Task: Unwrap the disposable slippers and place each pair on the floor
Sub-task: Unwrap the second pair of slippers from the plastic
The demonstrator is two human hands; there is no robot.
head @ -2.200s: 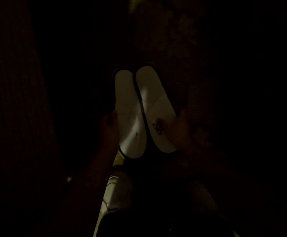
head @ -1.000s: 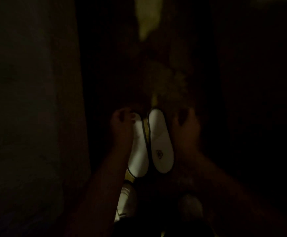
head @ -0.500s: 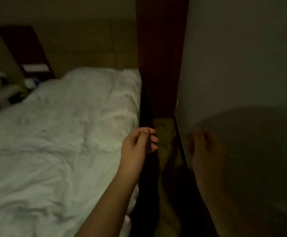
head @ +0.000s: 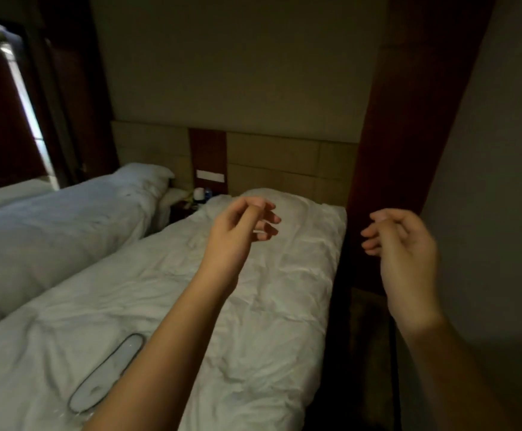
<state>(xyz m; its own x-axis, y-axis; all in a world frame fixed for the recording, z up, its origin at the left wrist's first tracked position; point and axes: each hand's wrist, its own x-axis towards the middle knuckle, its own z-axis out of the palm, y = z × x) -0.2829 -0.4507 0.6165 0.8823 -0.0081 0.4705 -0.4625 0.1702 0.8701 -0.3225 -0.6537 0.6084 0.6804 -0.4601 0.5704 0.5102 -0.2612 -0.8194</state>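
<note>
A white disposable slipper (head: 107,373) with dark edging lies flat on the near bed's duvet at the lower left, partly behind my left forearm; whether it is wrapped I cannot tell. My left hand (head: 238,231) is raised over the bed, fingers loosely curled and apart, holding nothing. My right hand (head: 404,244) hovers in front of the dark wooden post beside the bed, also empty with fingers apart. The pair set on the floor is out of view.
The near bed (head: 253,306) with a rumpled white duvet fills the middle. A second bed (head: 51,219) stands to the left, with a nightstand (head: 185,208) holding small items between them. A dark wooden post (head: 408,119) and a wall stand on the right, with a narrow floor gap (head: 368,337) below.
Both hands let go of the white slipper pair on the dark floor. My view rose from the floor to the beds, and both empty hands lifted to chest height.
</note>
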